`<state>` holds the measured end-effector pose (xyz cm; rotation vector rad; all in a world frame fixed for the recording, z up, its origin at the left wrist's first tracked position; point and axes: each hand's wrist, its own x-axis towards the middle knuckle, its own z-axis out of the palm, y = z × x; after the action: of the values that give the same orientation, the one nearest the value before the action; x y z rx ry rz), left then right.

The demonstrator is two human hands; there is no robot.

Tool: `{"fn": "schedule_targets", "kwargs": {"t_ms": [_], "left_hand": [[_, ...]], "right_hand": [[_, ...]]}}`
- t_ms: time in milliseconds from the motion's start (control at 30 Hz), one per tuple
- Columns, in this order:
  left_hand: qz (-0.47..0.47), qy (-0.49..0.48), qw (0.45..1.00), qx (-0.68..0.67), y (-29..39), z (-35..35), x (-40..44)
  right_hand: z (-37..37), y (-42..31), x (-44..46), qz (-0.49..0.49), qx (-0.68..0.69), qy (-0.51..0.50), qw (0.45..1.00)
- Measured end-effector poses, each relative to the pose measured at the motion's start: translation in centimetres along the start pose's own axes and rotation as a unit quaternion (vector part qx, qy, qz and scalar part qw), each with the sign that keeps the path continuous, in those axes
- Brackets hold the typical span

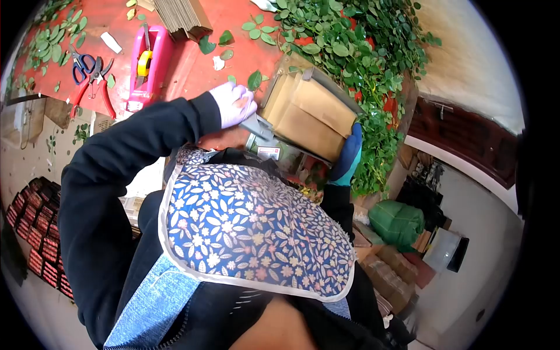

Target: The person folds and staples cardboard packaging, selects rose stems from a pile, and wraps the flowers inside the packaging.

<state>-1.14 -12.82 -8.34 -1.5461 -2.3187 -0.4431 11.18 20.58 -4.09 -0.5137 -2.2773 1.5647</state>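
Observation:
Folded brown cardboard (pixel 312 111) sits in a grey metal frame (pixel 332 87) near the table's front edge. At its left side, my left hand (pixel 233 105), in a pale purple glove, is closed around a grey metal piece (pixel 256 126) that sticks out toward me. My right hand (pixel 348 154), in a dark blue and teal glove, presses along the right end of the frame and cardboard with its fingers together. Some of its fingertips are hidden. A box with a white and red label (pixel 268 153) shows below the frame.
Leafy green stems (pixel 350 52) are heaped behind and right of the frame. On the red table (pixel 233 35) lie a pink tape dispenser (pixel 149 70), red-handled pliers (pixel 96 87), blue-handled scissors (pixel 83 65), stacked cardboard (pixel 181 17) and loose leaves.

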Motion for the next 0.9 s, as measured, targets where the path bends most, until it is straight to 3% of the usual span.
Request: {"fn": "schedule_targets", "kwargs": {"t_ms": [100,167,233,300,333,367,433,467,500,567,800,833,900], "left_hand": [[0.043,0.049,0.996,0.064,-0.9,-0.6,-1.1],[0.045,-0.010,0.996,0.071,-3.6,-2.8,-1.3],[-0.086,-0.155,0.979,-0.101,-5.7,-4.9,-0.4],[-0.239,-0.334,0.864,-0.290,-7.7,-7.0,2.0],[-0.239,-0.278,0.858,-0.360,-9.2,-5.5,1.3],[-0.285,-0.335,0.777,-0.451,-10.6,-4.0,1.4],[-0.331,-0.314,0.664,-0.593,-11.4,-2.6,1.6],[-0.354,-0.325,0.581,-0.657,-11.5,-2.3,1.9],[-0.331,-0.341,0.512,-0.716,-11.8,-1.2,2.0],[-0.335,-0.377,0.462,-0.730,-11.9,-0.2,3.0],[-0.308,-0.487,0.403,-0.711,-15.1,1.5,5.9],[-0.317,-0.485,0.399,-0.711,-13.3,-4.7,3.7],[-0.292,-0.520,0.410,-0.690,-13.7,-5.3,4.1]], "right_hand": [[-0.4,-0.1,-0.8,-0.007,0.009,-0.002,1.000],[0.2,-1.0,-1.4,-0.021,0.013,-0.014,1.000],[0.5,-1.9,-1.8,-0.020,-0.016,0.003,1.000],[0.4,-1.4,-1.8,-0.033,-0.024,0.001,0.999],[0.5,-1.7,-2.0,-0.029,-0.054,0.006,0.998],[0.5,-2.2,-2.4,-0.023,-0.082,0.011,0.996],[0.9,-3.6,-3.0,-0.028,-0.099,0.006,0.995],[0.9,-4.1,-3.4,-0.030,-0.117,0.006,0.993],[1.0,-4.4,-3.7,-0.030,-0.135,0.005,0.990],[1.1,-4.1,-3.8,-0.015,-0.134,0.005,0.991],[2.1,-5.7,-3.0,0.051,-0.120,0.008,0.991],[2.4,-9.3,-7.1,0.037,-0.107,0.005,0.994],[2.3,-9.6,-7.7,0.051,-0.094,0.003,0.994]]}}
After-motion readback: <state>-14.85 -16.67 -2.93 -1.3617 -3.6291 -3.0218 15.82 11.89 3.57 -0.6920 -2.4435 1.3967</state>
